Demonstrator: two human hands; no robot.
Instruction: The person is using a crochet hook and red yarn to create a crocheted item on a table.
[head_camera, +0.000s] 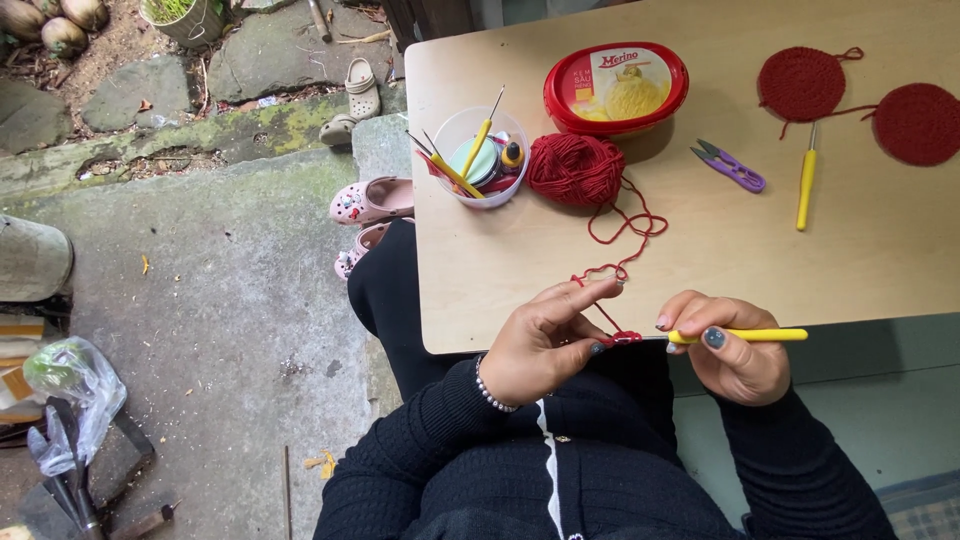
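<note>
My left hand (545, 335) pinches a small red crochet piece (625, 338) between thumb and finger, with red yarn looped over its raised forefinger. My right hand (728, 350) grips a yellow-handled crochet hook (745, 336) whose tip meets that red piece. The yarn strand (625, 235) runs up across the wooden table (700, 250) to a red yarn ball (575, 168). Both hands hover at the table's near edge, above my lap in a black cardigan.
On the table stand a clear cup of hooks and tools (480, 158), a red oval tub (615, 88), purple thread snips (730, 168), a second yellow hook (806, 185) and two red crocheted rounds (802, 83) (918, 123). Pink clogs (368, 203) lie on the concrete floor at left.
</note>
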